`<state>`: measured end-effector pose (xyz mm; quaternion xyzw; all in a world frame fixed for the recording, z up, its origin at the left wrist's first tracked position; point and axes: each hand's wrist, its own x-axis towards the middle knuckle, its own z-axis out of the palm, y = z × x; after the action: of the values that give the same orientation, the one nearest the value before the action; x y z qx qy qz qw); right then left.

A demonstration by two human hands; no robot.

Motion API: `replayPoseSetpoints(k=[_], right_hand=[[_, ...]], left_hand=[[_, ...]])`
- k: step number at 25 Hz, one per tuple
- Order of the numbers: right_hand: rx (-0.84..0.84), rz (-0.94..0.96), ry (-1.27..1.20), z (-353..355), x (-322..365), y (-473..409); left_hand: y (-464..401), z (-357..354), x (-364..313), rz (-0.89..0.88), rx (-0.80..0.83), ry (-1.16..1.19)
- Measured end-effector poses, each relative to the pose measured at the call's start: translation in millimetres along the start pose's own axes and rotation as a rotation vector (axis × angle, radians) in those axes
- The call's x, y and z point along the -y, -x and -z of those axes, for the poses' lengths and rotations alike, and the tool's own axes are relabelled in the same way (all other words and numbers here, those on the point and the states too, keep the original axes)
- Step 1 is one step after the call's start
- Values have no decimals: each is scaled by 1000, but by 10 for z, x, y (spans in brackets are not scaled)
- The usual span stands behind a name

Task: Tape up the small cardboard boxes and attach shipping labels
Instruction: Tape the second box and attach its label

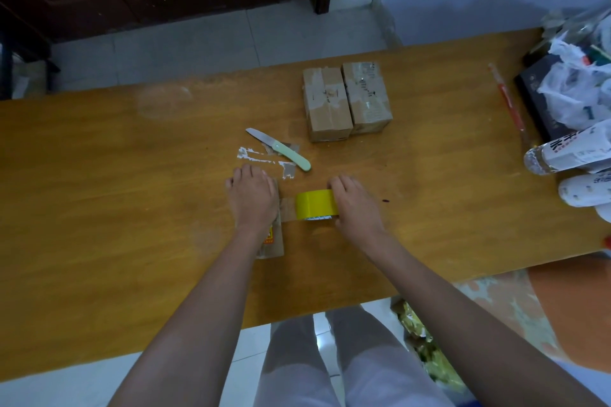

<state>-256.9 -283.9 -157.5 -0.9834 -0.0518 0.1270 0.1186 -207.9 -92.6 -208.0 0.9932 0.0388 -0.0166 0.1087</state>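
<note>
Head view: on the wooden table (pixel 132 208), left hand (pixel 253 196) presses a box (pixel 272 241) flat-fingered; right hand (pixel 355 205) grips yellow tape (pixel 314 208).

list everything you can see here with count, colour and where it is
table: 1, orange-brown wood, fills the middle
cardboard boxes: 2, brown, taped, side by side at the far middle
small box: 1, brown, under the left hand
tape roll: 1, yellow, in the right hand
knife: 1, pale green handle, beyond the left hand
tape scraps: several, whitish, by the knife
bottles: at least 2, white labels, right edge
plastic bags: pile, white, far right
hands: left hand presses the small box, right hand grips the tape roll
</note>
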Motion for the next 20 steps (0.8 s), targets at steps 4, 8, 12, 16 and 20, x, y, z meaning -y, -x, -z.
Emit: replayPoseSetpoints(k=[4, 8, 12, 16, 20], right_hand=[[-24, -24, 69, 37, -21, -57], [-73, -2, 199, 112, -67, -137], [-190, 68, 293, 166, -174, -194], [-184, 98, 290, 155, -161, -259], [-133, -56, 148, 142, -196, -288]], left_hand=[[-28, 14, 54, 42, 30, 19], [-89, 44, 138, 77, 55, 19], [-191, 103, 337, 117, 13, 33], [-209, 121, 405, 125, -9, 0], [-209, 131, 417, 137, -9, -16]])
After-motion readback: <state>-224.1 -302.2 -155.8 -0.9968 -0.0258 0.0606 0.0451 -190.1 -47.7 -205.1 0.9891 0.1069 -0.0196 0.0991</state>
